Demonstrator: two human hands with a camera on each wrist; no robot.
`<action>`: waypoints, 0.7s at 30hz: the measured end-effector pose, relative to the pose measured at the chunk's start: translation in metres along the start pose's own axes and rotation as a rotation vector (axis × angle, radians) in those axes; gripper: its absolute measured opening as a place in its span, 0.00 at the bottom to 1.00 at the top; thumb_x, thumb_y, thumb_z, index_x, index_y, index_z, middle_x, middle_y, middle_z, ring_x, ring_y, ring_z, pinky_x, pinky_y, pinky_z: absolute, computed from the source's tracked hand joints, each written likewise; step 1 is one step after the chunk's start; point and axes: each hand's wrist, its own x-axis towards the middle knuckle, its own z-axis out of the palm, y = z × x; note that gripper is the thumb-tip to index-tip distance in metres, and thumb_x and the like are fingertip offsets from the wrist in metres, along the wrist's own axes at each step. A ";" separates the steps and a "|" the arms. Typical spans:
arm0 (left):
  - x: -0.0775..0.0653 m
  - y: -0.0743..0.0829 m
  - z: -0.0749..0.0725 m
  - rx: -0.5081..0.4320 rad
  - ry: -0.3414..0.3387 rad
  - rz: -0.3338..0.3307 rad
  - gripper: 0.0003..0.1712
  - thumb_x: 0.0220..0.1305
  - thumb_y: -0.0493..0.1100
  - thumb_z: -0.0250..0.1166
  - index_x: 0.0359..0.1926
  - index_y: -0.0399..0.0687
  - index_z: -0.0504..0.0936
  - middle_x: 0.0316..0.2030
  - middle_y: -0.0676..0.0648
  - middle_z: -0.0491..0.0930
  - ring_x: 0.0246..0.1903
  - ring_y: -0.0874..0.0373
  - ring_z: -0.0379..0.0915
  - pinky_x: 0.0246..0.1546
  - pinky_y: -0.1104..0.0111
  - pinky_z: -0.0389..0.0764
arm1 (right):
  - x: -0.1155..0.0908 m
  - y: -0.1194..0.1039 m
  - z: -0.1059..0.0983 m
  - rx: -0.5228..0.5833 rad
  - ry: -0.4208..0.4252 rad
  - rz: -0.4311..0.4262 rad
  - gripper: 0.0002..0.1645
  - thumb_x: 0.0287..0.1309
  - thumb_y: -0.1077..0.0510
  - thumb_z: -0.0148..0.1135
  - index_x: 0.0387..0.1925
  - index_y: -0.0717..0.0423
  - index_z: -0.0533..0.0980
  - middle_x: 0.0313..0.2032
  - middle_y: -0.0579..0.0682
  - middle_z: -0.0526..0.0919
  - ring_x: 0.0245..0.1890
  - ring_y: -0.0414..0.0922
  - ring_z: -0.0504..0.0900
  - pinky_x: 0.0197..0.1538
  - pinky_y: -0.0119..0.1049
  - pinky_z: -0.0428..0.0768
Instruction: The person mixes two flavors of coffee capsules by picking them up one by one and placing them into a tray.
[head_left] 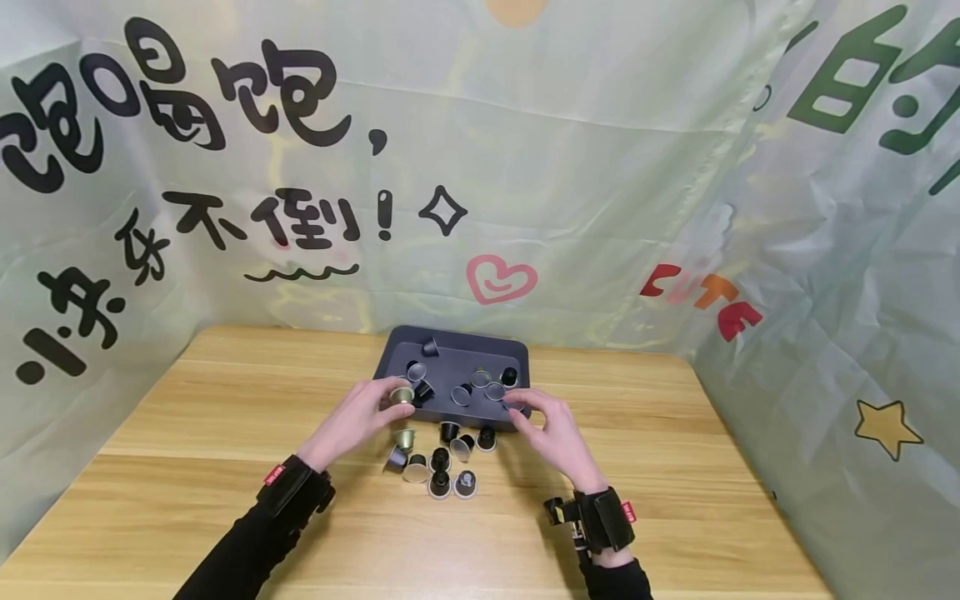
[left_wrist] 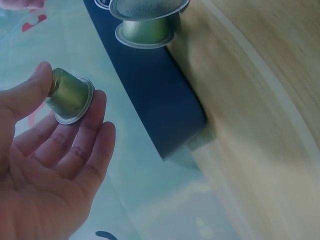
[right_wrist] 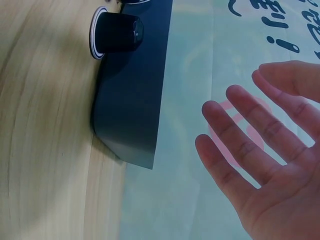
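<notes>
Pinching a small green-gold metallic capsule with a silver rim (left_wrist: 70, 97), the thumb and fingers of the left hand (head_left: 373, 410) grasp it at the 8 o'clock corner of a dark grey rectangular tray (head_left: 450, 339), as the head view shows. The right hand (head_left: 551, 429) is at the tray's 4 o'clock corner, its fingers extended and slightly spread, with nothing visibly gripped. A silver-rimmed pale capsule (head_left: 513, 406) lies just by those fingertips; whether they touch it, I cannot tell.

Inside the tray are several more capsules: a dark purple-grey one (head_left: 430, 347) tilted toward 11 o'clock, a glossy black one (head_left: 509, 377) toward 3 o'clock, and silver-lidded ones between.

Outside the tray, on the light wood-grain counter (head_left: 645, 450), a second green-gold capsule (head_left: 405, 440) stands at 6 o'clock from the pinched one, with a purple-grey metallic capsule (head_left: 396, 459) tipped just beside it. Black and silver-lidded capsules (head_left: 440, 460) cluster close by, at 6 o'clock from the tray.

Farther out, black wrist straps with red tags (head_left: 294, 492) circle both wrists. A pale green printed cloth (head_left: 600, 192) hangs behind, its pink heart outline (head_left: 471, 277) at 1 o'clock from the tray.
</notes>
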 end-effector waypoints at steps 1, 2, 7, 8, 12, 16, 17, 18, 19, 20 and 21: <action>0.001 0.001 0.001 -0.007 -0.003 -0.007 0.18 0.65 0.43 0.67 0.53 0.40 0.81 0.37 0.50 0.87 0.37 0.61 0.81 0.43 0.63 0.85 | 0.000 0.000 0.000 0.000 0.002 -0.002 0.13 0.62 0.64 0.65 0.48 0.55 0.84 0.49 0.51 0.88 0.53 0.50 0.85 0.59 0.50 0.82; 0.003 0.001 0.001 -0.009 -0.006 -0.006 0.18 0.65 0.43 0.67 0.53 0.39 0.81 0.37 0.49 0.87 0.37 0.61 0.81 0.43 0.63 0.85 | 0.000 0.000 0.000 -0.001 0.003 -0.005 0.13 0.62 0.65 0.65 0.48 0.55 0.84 0.49 0.51 0.88 0.53 0.50 0.85 0.59 0.50 0.82; 0.011 0.001 0.004 -0.017 -0.020 -0.018 0.18 0.65 0.43 0.67 0.53 0.38 0.81 0.37 0.48 0.86 0.35 0.62 0.79 0.40 0.67 0.84 | 0.000 0.001 0.001 -0.006 0.004 -0.008 0.13 0.62 0.64 0.66 0.48 0.54 0.84 0.50 0.51 0.89 0.52 0.49 0.85 0.59 0.49 0.83; 0.013 0.001 0.005 -0.016 -0.024 -0.022 0.19 0.66 0.43 0.67 0.53 0.38 0.81 0.37 0.48 0.86 0.35 0.62 0.79 0.39 0.68 0.83 | 0.000 0.002 0.001 -0.007 0.005 -0.011 0.13 0.62 0.64 0.66 0.48 0.54 0.84 0.50 0.51 0.88 0.52 0.49 0.85 0.58 0.49 0.83; 0.020 0.001 0.007 -0.006 -0.032 -0.046 0.22 0.66 0.45 0.67 0.56 0.37 0.80 0.37 0.48 0.86 0.34 0.62 0.78 0.37 0.70 0.81 | 0.000 0.002 0.001 -0.002 0.007 -0.015 0.13 0.61 0.65 0.66 0.48 0.54 0.84 0.50 0.51 0.88 0.52 0.50 0.86 0.58 0.50 0.83; 0.027 0.002 0.007 0.011 -0.035 -0.050 0.26 0.66 0.45 0.67 0.61 0.36 0.78 0.35 0.48 0.86 0.32 0.62 0.77 0.34 0.71 0.79 | -0.001 0.001 0.000 -0.002 -0.004 -0.006 0.13 0.62 0.64 0.66 0.48 0.54 0.84 0.50 0.51 0.88 0.52 0.50 0.85 0.58 0.49 0.83; 0.029 0.002 0.008 0.020 -0.033 -0.042 0.25 0.66 0.45 0.67 0.60 0.36 0.78 0.34 0.48 0.86 0.31 0.62 0.76 0.33 0.72 0.78 | -0.001 0.001 0.000 -0.003 -0.007 -0.004 0.13 0.62 0.64 0.66 0.48 0.54 0.84 0.50 0.51 0.88 0.52 0.49 0.85 0.58 0.48 0.83; 0.031 0.002 0.008 0.030 -0.029 -0.035 0.25 0.66 0.45 0.67 0.59 0.37 0.79 0.34 0.48 0.86 0.31 0.62 0.75 0.32 0.72 0.77 | -0.001 0.000 0.000 -0.003 -0.010 0.000 0.13 0.62 0.64 0.66 0.48 0.54 0.84 0.50 0.51 0.88 0.52 0.49 0.85 0.58 0.48 0.83; 0.033 0.002 0.009 0.039 -0.026 -0.030 0.23 0.66 0.45 0.67 0.58 0.37 0.80 0.34 0.48 0.85 0.30 0.62 0.74 0.32 0.72 0.76 | -0.001 0.000 0.000 -0.001 -0.012 0.002 0.13 0.62 0.64 0.66 0.48 0.54 0.84 0.50 0.51 0.88 0.52 0.49 0.86 0.57 0.48 0.83; 0.034 0.001 0.009 0.049 -0.022 -0.023 0.21 0.66 0.45 0.67 0.56 0.38 0.80 0.33 0.48 0.85 0.30 0.62 0.74 0.31 0.72 0.75 | -0.001 0.000 0.000 0.001 -0.015 0.003 0.13 0.62 0.64 0.66 0.48 0.55 0.84 0.50 0.51 0.88 0.52 0.50 0.86 0.57 0.48 0.83; 0.035 0.001 0.010 0.060 -0.017 -0.015 0.20 0.67 0.45 0.67 0.55 0.39 0.81 0.34 0.48 0.85 0.30 0.61 0.74 0.32 0.71 0.75 | -0.001 0.000 0.000 0.002 -0.016 0.003 0.13 0.62 0.64 0.66 0.48 0.55 0.84 0.50 0.51 0.88 0.52 0.50 0.86 0.57 0.48 0.84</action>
